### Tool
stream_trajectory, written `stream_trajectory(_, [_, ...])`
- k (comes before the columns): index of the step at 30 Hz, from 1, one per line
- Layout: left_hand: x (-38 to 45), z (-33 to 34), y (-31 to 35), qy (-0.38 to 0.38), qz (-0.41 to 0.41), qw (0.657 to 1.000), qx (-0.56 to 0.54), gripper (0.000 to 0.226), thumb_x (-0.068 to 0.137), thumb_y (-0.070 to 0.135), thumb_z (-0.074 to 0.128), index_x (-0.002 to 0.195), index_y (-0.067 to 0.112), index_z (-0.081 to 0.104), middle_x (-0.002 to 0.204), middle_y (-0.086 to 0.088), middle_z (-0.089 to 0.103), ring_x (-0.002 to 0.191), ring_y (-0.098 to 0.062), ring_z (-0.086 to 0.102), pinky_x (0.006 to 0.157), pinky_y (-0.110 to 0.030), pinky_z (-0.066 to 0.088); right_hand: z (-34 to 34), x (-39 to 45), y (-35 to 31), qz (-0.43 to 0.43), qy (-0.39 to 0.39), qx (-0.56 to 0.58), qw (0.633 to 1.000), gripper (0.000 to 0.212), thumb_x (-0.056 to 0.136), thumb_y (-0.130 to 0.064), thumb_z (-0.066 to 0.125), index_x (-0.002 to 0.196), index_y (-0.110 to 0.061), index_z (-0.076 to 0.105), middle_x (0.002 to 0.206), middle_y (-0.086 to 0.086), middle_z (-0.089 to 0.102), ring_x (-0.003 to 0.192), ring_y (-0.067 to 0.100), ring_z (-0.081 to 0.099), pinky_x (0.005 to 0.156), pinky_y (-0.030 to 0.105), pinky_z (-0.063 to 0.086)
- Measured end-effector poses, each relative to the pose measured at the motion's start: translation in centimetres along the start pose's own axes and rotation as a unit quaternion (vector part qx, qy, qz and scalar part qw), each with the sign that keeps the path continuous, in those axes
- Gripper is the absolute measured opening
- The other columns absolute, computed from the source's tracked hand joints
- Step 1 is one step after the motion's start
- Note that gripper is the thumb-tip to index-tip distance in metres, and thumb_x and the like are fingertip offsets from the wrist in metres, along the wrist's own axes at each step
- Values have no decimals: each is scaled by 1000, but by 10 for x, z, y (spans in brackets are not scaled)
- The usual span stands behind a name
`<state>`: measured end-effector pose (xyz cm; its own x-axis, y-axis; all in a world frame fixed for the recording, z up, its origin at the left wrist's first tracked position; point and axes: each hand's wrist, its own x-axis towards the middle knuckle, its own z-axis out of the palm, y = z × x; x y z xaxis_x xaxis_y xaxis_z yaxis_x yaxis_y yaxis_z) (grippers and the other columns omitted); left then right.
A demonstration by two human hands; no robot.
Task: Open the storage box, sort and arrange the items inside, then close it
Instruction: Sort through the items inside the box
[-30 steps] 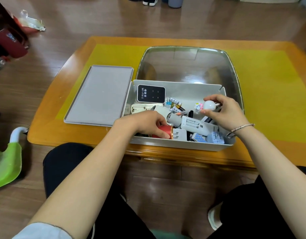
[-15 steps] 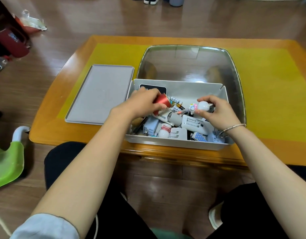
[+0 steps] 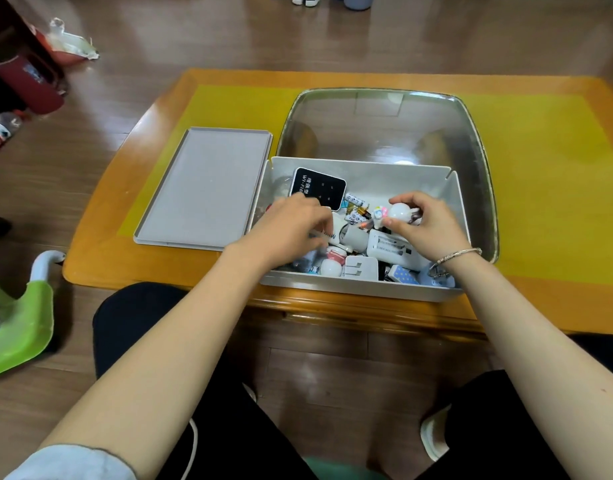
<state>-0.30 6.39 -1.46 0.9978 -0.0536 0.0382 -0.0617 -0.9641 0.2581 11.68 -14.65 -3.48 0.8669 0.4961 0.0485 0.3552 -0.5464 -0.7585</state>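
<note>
Sorting is the step in hand: the storage box (image 3: pixel 360 289) sits open at the desk's (image 3: pixel 540 299) near edge, its lid (image 3: pixel 208 188) flat just to the left. Your right hand (image 3: pixel 426 223) pinches a small white toy (image 3: pixel 400 212); your left hand (image 3: pixel 294 230) curls among the clutter, though whether it grips anything you cannot tell. Next, place the toy with like pieces

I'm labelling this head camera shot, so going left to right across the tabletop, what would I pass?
Grey lid lying flat → left hand reaching into the storage box → black Wi-Fi device leaning on the back wall → right hand gripping a small white toy → clear tray rim behind the box.
</note>
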Motion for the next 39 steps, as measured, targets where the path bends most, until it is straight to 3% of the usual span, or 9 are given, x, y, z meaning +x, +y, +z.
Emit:
stream_trajectory(3, [-4, 11, 5, -72, 44, 996, -8, 21, 85, 30, 69, 106, 32, 69, 105, 11, 66, 103, -15, 51, 84, -33, 41, 5, 1, 2, 2, -5, 11, 1000, 32, 78, -22, 75, 107, -15, 64, 97, -1, 62, 85, 10, 55, 70, 11, 40])
stream_trajectory(8, [2, 16, 2, -145, 78, 985, 56, 42, 85, 32, 69, 124, 43, 59, 122, 7, 57, 110, -17, 43, 80, -32, 30, 12, 6, 5, 12, 1, 37, 999, 29, 78, -22, 74, 105, -17, 64, 96, -2, 62, 85, 11, 56, 78, 23, 46])
stream_trajectory(14, [10, 20, 5, -163, 120, 968, 151, 50, 89, 18, 61, 129, 46, 53, 104, 1, 40, 103, -22, 37, 76, -31, 19, 20, 7, 9, 25, 3, 45, 999, 29, 78, -22, 74, 104, -16, 64, 92, -5, 59, 78, 10, 54, 74, 20, 43])
stream_trajectory(19, [12, 25, 2, -140, 160, 959, 190, 43, 91, 22, 55, 127, 46, 52, 107, -1, 40, 102, -22, 37, 75, -30, 18, 21, 8, 11, 27, 3, 46, 999, 29, 77, -21, 75, 103, -17, 63, 91, -4, 58, 76, 12, 53, 73, 21, 43])
stream_trajectory(23, [14, 27, -1, -121, 175, 965, 156, 27, 88, 38, 58, 115, 42, 58, 99, 4, 33, 98, -18, 36, 75, -28, 21, 22, 8, 12, 30, 6, 47, 998, 28, 78, -22, 75, 103, -19, 63, 86, -10, 57, 71, 5, 52, 70, 18, 43])
stream_trajectory(27, [14, 19, -9, -107, 137, 981, 83, 38, 82, 49, 66, 117, 35, 59, 109, 5, 43, 102, -15, 37, 82, -29, 30, 21, 8, 10, 36, 30, 56, 997, 26, 79, -21, 73, 103, -21, 62, 85, -17, 55, 76, 10, 55, 73, 20, 47])
stream_trajectory(30, [15, 9, -12, -57, 108, 992, 34, 41, 82, 45, 69, 117, 28, 58, 118, 4, 51, 103, -15, 41, 83, -30, 31, 19, 9, 9, 44, 48, 62, 996, 30, 81, -20, 71, 110, -18, 62, 94, -7, 58, 81, 13, 54, 78, 29, 49])
stream_trajectory(33, [23, 5, -9, -8, 73, 997, -25, 36, 85, 39, 67, 114, 22, 55, 114, 2, 55, 100, -16, 46, 86, -34, 37, 10, 12, 9, 39, 81, 47, 995, 37, 80, -21, 73, 114, -15, 61, 98, -2, 59, 82, 13, 53, 77, 22, 43])
stream_trajectory(39, [62, 18, 19, -33, 41, 990, -134, 33, 91, 32, 62, 114, 14, 47, 111, 0, 48, 101, -23, 48, 86, -39, 40, -22, 15, 16, 21, 122, 13, 992, 34, 73, -23, 78, 104, -19, 65, 92, -4, 63, 78, 12, 57, 74, 25, 48])
